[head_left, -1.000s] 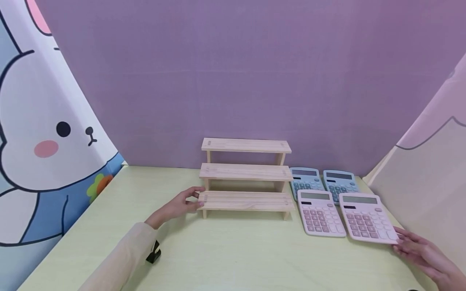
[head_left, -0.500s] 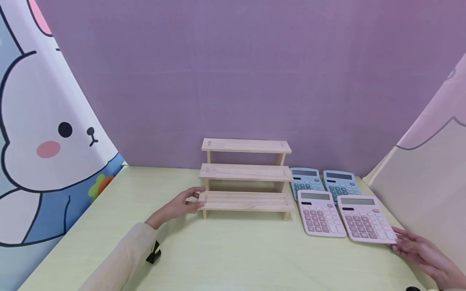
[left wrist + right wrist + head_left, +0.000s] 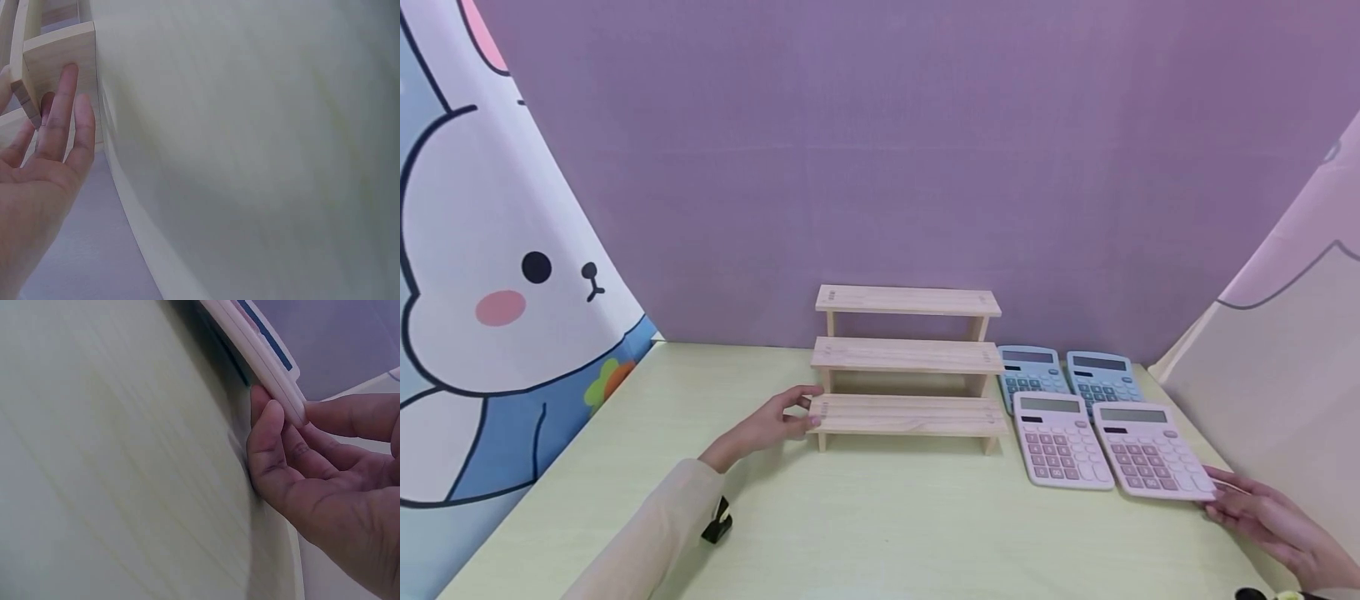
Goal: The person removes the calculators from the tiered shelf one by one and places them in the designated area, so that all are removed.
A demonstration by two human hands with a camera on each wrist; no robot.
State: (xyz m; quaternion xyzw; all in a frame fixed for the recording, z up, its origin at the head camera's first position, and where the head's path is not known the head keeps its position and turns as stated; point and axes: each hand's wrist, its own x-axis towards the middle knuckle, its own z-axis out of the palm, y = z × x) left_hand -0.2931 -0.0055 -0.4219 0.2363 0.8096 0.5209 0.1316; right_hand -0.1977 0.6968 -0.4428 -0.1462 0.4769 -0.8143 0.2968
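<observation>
A three-step wooden display stand (image 3: 904, 354) stands on the table, its steps rising toward the back. My left hand (image 3: 767, 421) grips the left end of the lowest step; in the left wrist view, fingers (image 3: 59, 119) reach under that board to its side leg. On the right, my right hand (image 3: 1262, 521) pinches the lower right corner of a pink calculator (image 3: 1152, 450), thumb above and fingers below. In the right wrist view this calculator's edge (image 3: 269, 369) tilts up off the tabletop. Another pink calculator (image 3: 1062, 439) lies just left of it.
Two blue calculators (image 3: 1102, 382) lie behind the pink ones, partly covered by them in the head view. A purple cloth (image 3: 895, 167) hangs behind the table (image 3: 880, 525). Printed cloths close off the left and right sides. A black clip (image 3: 717, 523) shows by the left sleeve.
The right hand has shifted slightly left with the pink calculator, bringing it closer to the other pink one. The left hand and the stand have stayed put.
</observation>
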